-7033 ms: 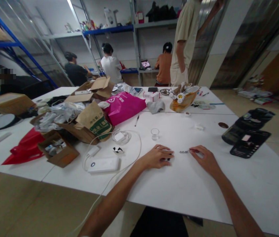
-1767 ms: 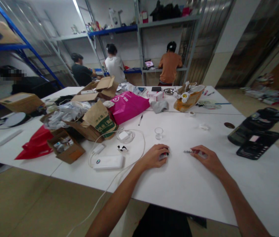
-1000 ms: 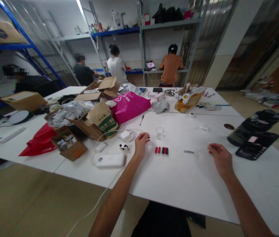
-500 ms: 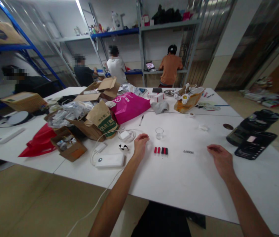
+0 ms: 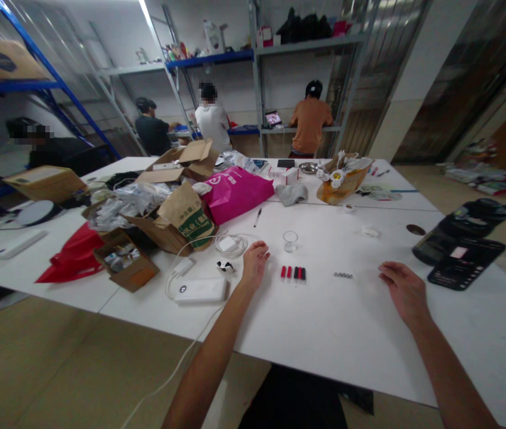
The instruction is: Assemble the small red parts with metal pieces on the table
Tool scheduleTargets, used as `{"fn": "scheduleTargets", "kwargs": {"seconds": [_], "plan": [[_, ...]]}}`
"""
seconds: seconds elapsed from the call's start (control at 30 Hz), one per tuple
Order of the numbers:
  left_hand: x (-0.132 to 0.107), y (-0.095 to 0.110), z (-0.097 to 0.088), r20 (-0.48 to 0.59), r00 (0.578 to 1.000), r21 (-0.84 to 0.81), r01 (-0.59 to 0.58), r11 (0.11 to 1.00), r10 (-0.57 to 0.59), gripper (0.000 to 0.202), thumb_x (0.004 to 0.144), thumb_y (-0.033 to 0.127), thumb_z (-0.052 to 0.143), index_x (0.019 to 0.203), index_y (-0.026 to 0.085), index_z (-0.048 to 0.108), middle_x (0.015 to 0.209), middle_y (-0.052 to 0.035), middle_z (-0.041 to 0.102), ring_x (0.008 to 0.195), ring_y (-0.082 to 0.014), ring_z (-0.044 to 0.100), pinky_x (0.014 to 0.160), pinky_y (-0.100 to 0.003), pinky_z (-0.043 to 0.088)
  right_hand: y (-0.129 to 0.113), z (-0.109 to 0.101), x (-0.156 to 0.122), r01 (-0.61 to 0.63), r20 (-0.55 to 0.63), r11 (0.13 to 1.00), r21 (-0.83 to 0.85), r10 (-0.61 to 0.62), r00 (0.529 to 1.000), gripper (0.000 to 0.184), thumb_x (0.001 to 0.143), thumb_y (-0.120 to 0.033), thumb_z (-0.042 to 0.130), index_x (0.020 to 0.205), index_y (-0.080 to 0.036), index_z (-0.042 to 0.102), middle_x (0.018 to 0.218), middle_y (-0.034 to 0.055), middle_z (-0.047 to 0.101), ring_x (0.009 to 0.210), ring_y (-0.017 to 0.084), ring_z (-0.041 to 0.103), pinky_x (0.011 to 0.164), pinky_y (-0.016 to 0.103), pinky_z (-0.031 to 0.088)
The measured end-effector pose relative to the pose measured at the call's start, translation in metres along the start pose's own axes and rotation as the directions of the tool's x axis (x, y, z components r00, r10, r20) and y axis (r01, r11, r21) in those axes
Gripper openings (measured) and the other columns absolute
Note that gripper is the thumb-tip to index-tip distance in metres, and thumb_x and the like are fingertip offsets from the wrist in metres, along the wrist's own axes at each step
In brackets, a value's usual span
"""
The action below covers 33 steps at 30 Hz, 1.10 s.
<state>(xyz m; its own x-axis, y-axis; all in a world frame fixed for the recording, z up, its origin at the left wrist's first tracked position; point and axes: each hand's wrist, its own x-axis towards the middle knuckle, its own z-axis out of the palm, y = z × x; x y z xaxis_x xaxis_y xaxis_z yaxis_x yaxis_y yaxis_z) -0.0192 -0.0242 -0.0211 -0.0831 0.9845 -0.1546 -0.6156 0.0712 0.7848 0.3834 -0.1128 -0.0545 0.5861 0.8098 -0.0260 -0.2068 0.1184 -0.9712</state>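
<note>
My left hand (image 5: 255,262) rests on the white table, its loosely bent fingers a little apart and nothing in them. Just right of it lies a short row of small red and black capped pieces (image 5: 294,273), too small to name. Behind these stands a clear glass cup (image 5: 290,241). Farther right is a line of small dark metallic pieces (image 5: 342,275), between my two hands. My right hand (image 5: 402,289) is by the table's right side, fingers forward and slightly parted, with nothing visible in them. Neither hand touches the small pieces.
Left of my left arm are a white power bank (image 5: 201,291), a coiled white cable (image 5: 230,245) and open cardboard boxes (image 5: 125,262). A pink bag (image 5: 239,193) lies behind. At right, a phone (image 5: 465,262) leans on a dark bottle (image 5: 435,235). Several people sit beyond the table.
The fingers of both hands have parted slightly. The hands stay in nearly the same places, and the things on the table have not moved; the view has shifted a little.
</note>
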Motion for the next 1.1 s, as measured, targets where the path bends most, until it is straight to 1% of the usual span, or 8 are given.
{"fn": "scheduleTargets", "kwargs": {"seconds": [0.13,0.27,0.47,0.63,0.83,0.97,1.1], "plan": [[-0.0033,0.0036,0.0026,0.013,1.0,-0.023,0.015,1.0,-0.015,0.03,0.066,0.022,0.084,0.092,0.019,0.069,0.09,-0.0009,0.065,0.082,-0.0121,0.063,0.076,-0.025,0.051,-0.0014,-0.0008,-0.001,-0.016,0.012,1.0,0.018,0.015,1.0,0.048,0.055,-0.041,0.101,0.091,-0.021,0.077,0.093,0.0019,0.072,0.085,0.014,0.069,0.066,0.022,0.059],[-0.0051,0.0058,0.0044,0.022,0.999,-0.05,0.033,0.998,-0.032,0.032,0.067,0.024,0.086,0.094,0.02,0.068,0.093,-0.0013,0.067,0.083,-0.0124,0.063,0.076,-0.026,0.05,-0.0011,-0.0025,-0.0008,-0.04,0.009,0.998,0.041,0.04,0.999,0.052,0.055,-0.041,0.102,0.095,-0.02,0.076,0.092,0.0014,0.072,0.083,0.012,0.069,0.068,0.02,0.059],[-0.0067,0.0084,0.0059,0.04,0.998,-0.056,0.04,0.998,-0.038,0.036,0.068,0.028,0.089,0.096,0.02,0.067,0.094,-0.0016,0.069,0.081,-0.0121,0.064,0.075,-0.026,0.05,-0.0029,-0.0018,-0.0024,-0.058,0.013,0.997,0.048,0.057,0.998,0.051,0.058,-0.038,0.102,0.098,-0.02,0.076,0.096,0.0014,0.072,0.085,0.012,0.071,0.069,0.02,0.059],[-0.0082,0.0095,0.0077,0.079,0.996,-0.046,0.033,0.998,-0.029,0.034,0.071,0.031,0.089,0.094,0.02,0.066,0.092,-0.0025,0.069,0.079,-0.0129,0.064,0.072,-0.027,0.049,-0.0077,0.0016,-0.0045,-0.085,-0.005,0.993,0.077,0.085,0.996,0.048,0.06,-0.039,0.102,0.097,-0.021,0.076,0.098,0.0016,0.074,0.084,0.012,0.071,0.069,0.019,0.059],[-0.0079,0.009,0.0079,0.084,0.996,-0.058,0.04,0.998,-0.035,0.032,0.072,0.032,0.089,0.092,0.019,0.067,0.09,-0.0032,0.069,0.077,-0.0132,0.063,0.069,-0.027,0.048,-0.0053,-0.0003,-0.0042,-0.083,0.003,0.994,0.065,0.083,0.997,0.048,0.062,-0.041,0.101,0.098,-0.021,0.077,0.098,0.0026,0.075,0.082,0.011,0.07,0.07,0.019,0.059],[-0.0083,0.0097,0.0088,0.073,0.996,-0.064,0.046,0.997,-0.042,0.029,0.072,0.03,0.087,0.089,0.019,0.067,0.089,-0.0033,0.069,0.076,-0.013,0.062,0.068,-0.025,0.047,-0.0016,-0.0022,-0.0021,-0.066,0.007,0.997,0.031,0.066,0.998,0.051,0.06,-0.044,0.101,0.099,-0.021,0.077,0.098,0.0036,0.075,0.079,0.012,0.069,0.068,0.022,0.061],[-0.0083,0.0105,0.0094,0.077,0.996,-0.06,0.055,0.997,-0.05,0.027,0.072,0.03,0.086,0.089,0.02,0.067,0.087,-0.0025,0.068,0.076,-0.0128,0.062,0.068,-0.026,0.047,-0.0011,-0.0022,-0.0017,-0.047,0.009,0.998,0.034,0.047,0.999,0.052,0.06,-0.046,0.101,0.098,-0.02,0.076,0.096,0.0033,0.075,0.078,0.012,0.068,0.068,0.024,0.061]]}}
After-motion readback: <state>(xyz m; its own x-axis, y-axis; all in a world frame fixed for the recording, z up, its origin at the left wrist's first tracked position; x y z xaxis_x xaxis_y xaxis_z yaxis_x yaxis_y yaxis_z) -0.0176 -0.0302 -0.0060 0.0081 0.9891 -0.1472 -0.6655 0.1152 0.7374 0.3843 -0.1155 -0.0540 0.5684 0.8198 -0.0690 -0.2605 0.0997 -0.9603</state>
